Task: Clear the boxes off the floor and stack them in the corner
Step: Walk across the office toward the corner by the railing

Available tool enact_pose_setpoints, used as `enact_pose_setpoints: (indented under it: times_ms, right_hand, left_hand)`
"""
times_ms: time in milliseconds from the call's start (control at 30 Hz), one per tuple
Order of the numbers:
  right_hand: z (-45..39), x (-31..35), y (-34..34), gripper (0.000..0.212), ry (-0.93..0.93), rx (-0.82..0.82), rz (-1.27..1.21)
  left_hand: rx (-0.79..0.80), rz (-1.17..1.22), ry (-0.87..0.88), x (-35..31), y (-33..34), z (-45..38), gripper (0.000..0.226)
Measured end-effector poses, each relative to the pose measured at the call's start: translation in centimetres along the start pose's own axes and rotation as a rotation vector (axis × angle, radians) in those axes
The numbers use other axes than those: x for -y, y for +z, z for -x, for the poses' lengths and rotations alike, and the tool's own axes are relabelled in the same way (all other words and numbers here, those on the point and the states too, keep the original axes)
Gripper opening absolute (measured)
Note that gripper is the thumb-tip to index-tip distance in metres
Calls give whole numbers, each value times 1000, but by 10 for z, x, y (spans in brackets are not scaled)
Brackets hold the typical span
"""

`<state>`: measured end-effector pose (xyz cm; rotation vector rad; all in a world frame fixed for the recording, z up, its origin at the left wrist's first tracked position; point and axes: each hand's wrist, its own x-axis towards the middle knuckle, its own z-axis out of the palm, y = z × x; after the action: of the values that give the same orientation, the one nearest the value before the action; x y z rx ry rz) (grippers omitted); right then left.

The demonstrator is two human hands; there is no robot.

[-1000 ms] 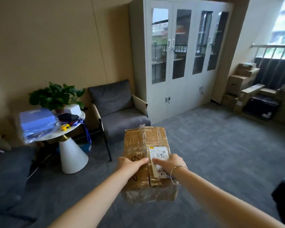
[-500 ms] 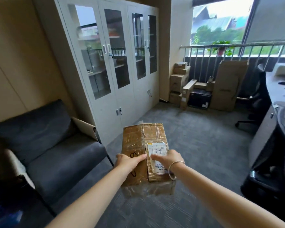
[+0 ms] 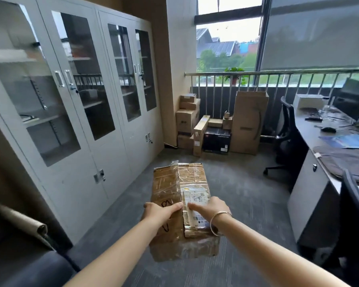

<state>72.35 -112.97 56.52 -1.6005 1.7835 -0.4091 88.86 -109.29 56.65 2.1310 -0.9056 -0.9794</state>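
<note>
- Daylight comes in through the window (image 3: 228,38) at the far right; the sky there is nearly blown out to white.
- The room itself is evenly and softly lit, with no hard shadows on the carpet (image 3: 247,204).
- The glass doors of the cabinet (image 3: 81,79) carry pale reflections of the railing and the outdoors.
- The clear tape on the cardboard box (image 3: 180,199) shows small glints.
- Wide-angle distortion bows the cabinet and the desk (image 3: 319,137) outward near the edges.
- The lower corners are dark, soft and smeared.
</note>
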Motion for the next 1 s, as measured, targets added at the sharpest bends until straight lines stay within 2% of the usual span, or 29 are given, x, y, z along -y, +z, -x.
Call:
enact_pose_setpoints:
  times_ms: [133,300,533,700,1000]
  right_hand:
    - [-100,27,-32,64,9,-50,-8]
    - [-207,50,-51,63,40,-64,1]
    - [-391,100,-72,70,108,-135,-10]
    - [-498,140,-98,70,147,-148,-74]
    - [-704,166,-146,60,245,-182,-132]
  left_hand:
    - [26,37,34,-72,22,-85,142]
    - [45,32,23,-130,50,-182,143]
    - [125,7,79,-239,88,-357,135]
    - [178,-90,133,-324,97,-470,140]
    - [259,-246,165,-461,173,-655,139]
